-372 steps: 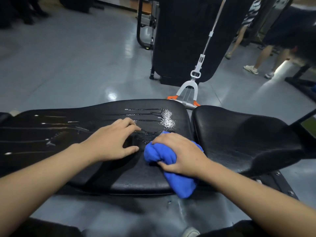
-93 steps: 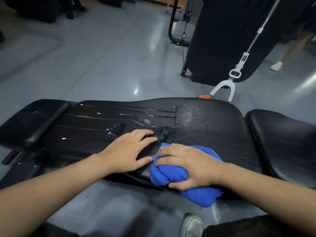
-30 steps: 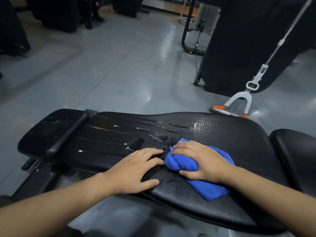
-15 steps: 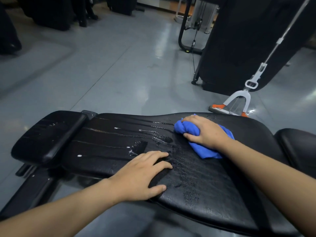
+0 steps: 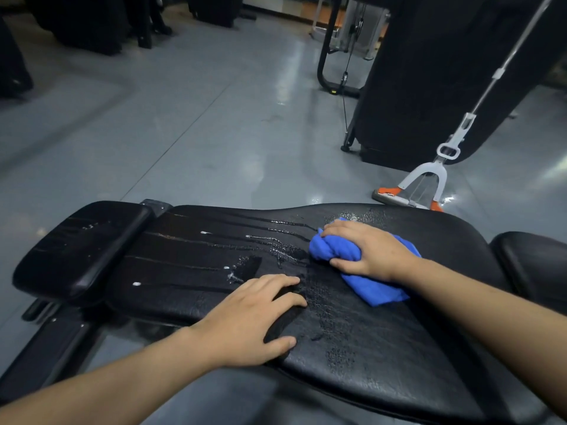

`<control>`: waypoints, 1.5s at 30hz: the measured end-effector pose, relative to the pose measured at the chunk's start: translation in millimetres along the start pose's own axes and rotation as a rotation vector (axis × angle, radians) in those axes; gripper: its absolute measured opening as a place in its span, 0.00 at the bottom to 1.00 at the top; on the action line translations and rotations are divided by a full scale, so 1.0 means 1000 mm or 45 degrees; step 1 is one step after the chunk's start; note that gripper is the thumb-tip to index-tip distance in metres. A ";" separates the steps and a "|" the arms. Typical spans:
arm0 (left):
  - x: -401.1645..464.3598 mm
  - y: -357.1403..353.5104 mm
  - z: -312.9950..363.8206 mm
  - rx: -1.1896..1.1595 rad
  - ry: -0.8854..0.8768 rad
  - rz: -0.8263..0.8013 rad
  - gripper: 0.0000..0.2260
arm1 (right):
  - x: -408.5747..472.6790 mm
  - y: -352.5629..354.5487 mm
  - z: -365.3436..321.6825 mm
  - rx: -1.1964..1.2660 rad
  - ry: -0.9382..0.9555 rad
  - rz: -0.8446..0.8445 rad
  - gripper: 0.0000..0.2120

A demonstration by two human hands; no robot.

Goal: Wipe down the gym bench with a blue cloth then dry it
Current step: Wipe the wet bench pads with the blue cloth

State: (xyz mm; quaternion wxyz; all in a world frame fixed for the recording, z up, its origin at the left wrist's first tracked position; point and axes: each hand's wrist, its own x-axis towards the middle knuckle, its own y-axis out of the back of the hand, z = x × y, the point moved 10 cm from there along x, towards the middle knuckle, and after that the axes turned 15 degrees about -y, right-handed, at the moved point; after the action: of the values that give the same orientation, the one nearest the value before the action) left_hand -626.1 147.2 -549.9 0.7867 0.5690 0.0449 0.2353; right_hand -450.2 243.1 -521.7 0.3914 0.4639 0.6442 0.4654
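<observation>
The black padded gym bench (image 5: 383, 357) runs across the view, its long pad streaked with wet lines and white foam drops on the left half. My right hand (image 5: 366, 251) grips a bunched blue cloth (image 5: 371, 289) pressed on the pad right of the middle, beside the wet streaks. My left hand (image 5: 250, 322) lies flat on the pad's near edge with fingers spread, holding nothing. A smaller head pad (image 5: 79, 250) sits at the bench's left end.
A white mop (image 5: 426, 182) with an orange-edged head leans on the floor behind the bench, against a large black machine (image 5: 429, 72). Another black pad (image 5: 534, 265) adjoins at right. Grey glossy floor (image 5: 184, 124) stretches beyond; dark equipment stands at the far left.
My right hand has drawn the cloth back a little toward me from the pad's far edge. The left hand has stayed planted on the near edge.
</observation>
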 end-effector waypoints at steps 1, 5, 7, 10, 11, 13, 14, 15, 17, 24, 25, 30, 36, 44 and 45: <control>0.000 0.000 0.000 -0.003 0.001 0.001 0.25 | 0.010 0.002 0.007 -0.009 -0.040 0.011 0.25; 0.001 0.001 0.001 -0.009 -0.005 0.002 0.25 | 0.048 0.012 0.028 -0.026 -0.228 0.090 0.23; 0.000 0.000 0.000 -0.016 -0.001 -0.005 0.25 | 0.061 0.013 0.036 -0.056 -0.315 0.113 0.22; 0.000 0.000 0.000 -0.013 -0.003 -0.010 0.25 | 0.067 0.012 0.038 -0.077 -0.354 0.128 0.25; 0.000 0.000 0.000 -0.011 -0.005 -0.015 0.25 | 0.065 0.011 0.038 -0.070 -0.342 0.136 0.26; 0.000 0.000 0.000 -0.011 -0.003 -0.018 0.25 | 0.058 0.010 0.033 -0.048 -0.313 0.146 0.28; 0.000 0.001 0.000 -0.009 -0.002 -0.017 0.25 | 0.052 0.009 0.029 -0.044 -0.296 0.141 0.28; 0.000 0.000 0.001 -0.005 -0.004 -0.018 0.25 | 0.046 0.007 0.023 -0.046 -0.263 0.131 0.29; 0.000 0.000 0.001 -0.001 -0.003 -0.020 0.25 | 0.031 0.000 0.006 -0.051 -0.150 0.086 0.31; 0.000 0.000 0.002 -0.004 0.001 -0.012 0.25 | 0.008 -0.011 -0.020 -0.027 0.055 0.019 0.28; 0.000 0.000 0.002 -0.003 0.000 -0.010 0.25 | 0.015 -0.012 -0.017 -0.027 0.036 0.013 0.29; 0.001 0.000 0.002 0.004 -0.008 0.006 0.25 | 0.070 -0.010 0.002 -0.046 -0.177 0.064 0.25; 0.000 -0.001 0.000 -0.001 -0.012 -0.005 0.25 | 0.110 -0.011 0.009 -0.111 -0.351 0.139 0.22; -0.003 -0.002 0.004 0.004 -0.003 -0.029 0.27 | 0.058 -0.022 -0.031 -0.040 -0.055 0.084 0.31; -0.004 -0.002 0.004 0.007 0.001 -0.030 0.28 | 0.047 -0.025 -0.039 -0.034 -0.003 0.069 0.31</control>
State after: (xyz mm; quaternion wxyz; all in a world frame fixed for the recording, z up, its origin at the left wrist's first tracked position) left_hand -627.5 141.3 -550.9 0.7880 0.5704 0.0525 0.2259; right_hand -505.3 276.0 -539.0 0.3854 0.4765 0.6246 0.4840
